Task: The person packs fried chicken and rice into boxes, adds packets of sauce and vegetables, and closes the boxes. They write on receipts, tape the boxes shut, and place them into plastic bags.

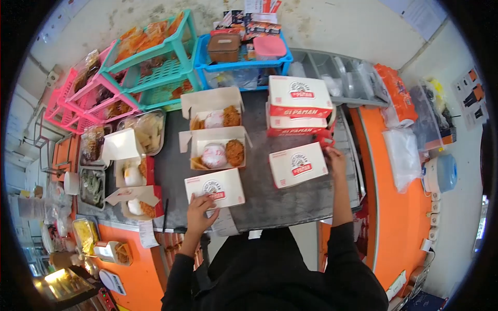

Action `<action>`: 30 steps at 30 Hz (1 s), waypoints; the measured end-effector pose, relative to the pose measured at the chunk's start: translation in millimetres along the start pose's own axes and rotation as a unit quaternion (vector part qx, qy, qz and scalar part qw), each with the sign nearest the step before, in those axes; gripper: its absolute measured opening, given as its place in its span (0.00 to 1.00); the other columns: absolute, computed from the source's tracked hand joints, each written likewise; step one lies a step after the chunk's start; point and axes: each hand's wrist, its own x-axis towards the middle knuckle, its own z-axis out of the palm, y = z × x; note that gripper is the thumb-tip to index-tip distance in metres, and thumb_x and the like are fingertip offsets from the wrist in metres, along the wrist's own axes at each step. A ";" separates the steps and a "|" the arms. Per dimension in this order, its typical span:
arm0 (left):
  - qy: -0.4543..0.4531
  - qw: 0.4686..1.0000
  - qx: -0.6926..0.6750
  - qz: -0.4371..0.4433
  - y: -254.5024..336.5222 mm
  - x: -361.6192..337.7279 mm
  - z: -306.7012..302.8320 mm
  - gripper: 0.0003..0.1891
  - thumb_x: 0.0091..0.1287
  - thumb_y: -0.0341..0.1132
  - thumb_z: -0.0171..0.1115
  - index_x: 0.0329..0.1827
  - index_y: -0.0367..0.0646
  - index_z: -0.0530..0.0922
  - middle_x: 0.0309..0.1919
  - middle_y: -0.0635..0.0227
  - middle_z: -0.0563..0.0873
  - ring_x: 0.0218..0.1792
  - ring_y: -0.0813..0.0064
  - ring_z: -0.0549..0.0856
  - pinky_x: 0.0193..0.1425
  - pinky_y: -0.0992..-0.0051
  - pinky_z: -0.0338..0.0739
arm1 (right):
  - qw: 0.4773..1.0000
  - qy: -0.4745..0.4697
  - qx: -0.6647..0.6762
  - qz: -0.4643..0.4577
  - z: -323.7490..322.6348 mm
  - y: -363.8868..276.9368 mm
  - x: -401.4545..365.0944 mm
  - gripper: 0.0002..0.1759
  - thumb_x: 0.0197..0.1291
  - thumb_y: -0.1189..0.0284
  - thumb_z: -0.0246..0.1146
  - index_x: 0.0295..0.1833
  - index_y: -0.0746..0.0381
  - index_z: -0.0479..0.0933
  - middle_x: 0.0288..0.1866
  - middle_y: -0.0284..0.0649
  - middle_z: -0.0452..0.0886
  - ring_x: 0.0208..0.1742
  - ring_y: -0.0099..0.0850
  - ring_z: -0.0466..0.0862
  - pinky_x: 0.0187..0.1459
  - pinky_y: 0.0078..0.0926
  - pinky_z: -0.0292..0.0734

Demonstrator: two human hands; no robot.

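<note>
My left hand [201, 213] rests its spread fingers on the front edge of a closed white box [215, 186] with red print. At the right, my right hand [334, 158] has its fingers pressed together by a red object [324, 137], beside the corner of another closed box [298, 165]; what the fingers hold is too small to tell. Behind that box stands a stack of closed boxes [300, 96]. Two open boxes, one [196, 141] behind my left hand's box and one [194, 106] farther back, hold fried chicken and a wrapped item.
Two smaller open boxes [149, 171] stand at the left, near metal trays [93, 187]. Along the back are a teal rack [174, 78], pink baskets [101, 93], a blue basket [244, 66] and a grey divided tray [358, 101]. A paper slip [225, 224] hangs over the front edge.
</note>
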 end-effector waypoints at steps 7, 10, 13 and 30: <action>0.026 0.998 0.036 0.035 -4.7 -0.4 9.1 0.13 0.48 0.38 0.70 0.35 0.44 0.79 0.37 0.67 0.80 0.46 0.64 0.79 0.62 0.50 0.61 | 0.979 0.176 -0.029 -0.100 9.0 21.9 -29.7 0.08 0.55 0.74 0.63 0.40 0.65 0.80 0.36 0.36 0.82 0.33 0.24 0.79 0.32 0.20 0.76; 0.038 0.998 0.019 0.053 -9.5 -4.0 13.3 0.13 0.49 0.38 0.69 0.35 0.44 0.78 0.39 0.65 0.81 0.45 0.64 0.79 0.63 0.50 0.60 | 0.986 0.134 0.096 0.008 -7.6 13.5 -43.6 0.08 0.58 0.75 0.60 0.41 0.65 0.80 0.38 0.35 0.82 0.37 0.24 0.80 0.34 0.18 0.75; 0.050 0.997 0.018 0.056 -13.5 -6.4 15.0 0.13 0.50 0.39 0.68 0.35 0.44 0.78 0.39 0.64 0.80 0.45 0.64 0.79 0.63 0.50 0.59 | 0.982 0.158 0.054 0.093 -8.4 -17.5 -72.2 0.08 0.59 0.74 0.58 0.40 0.65 0.79 0.37 0.36 0.82 0.37 0.21 0.80 0.33 0.16 0.73; -0.053 0.984 0.103 0.134 -12.6 -7.2 2.6 0.24 0.54 0.34 0.60 0.57 0.64 0.74 0.42 0.70 0.76 0.54 0.65 0.72 0.61 0.46 0.59 | 0.975 -0.181 -0.091 0.091 214.5 34.8 -288.0 0.17 0.55 0.60 0.64 0.33 0.66 0.81 0.21 0.38 0.79 0.22 0.27 0.79 0.23 0.23 0.70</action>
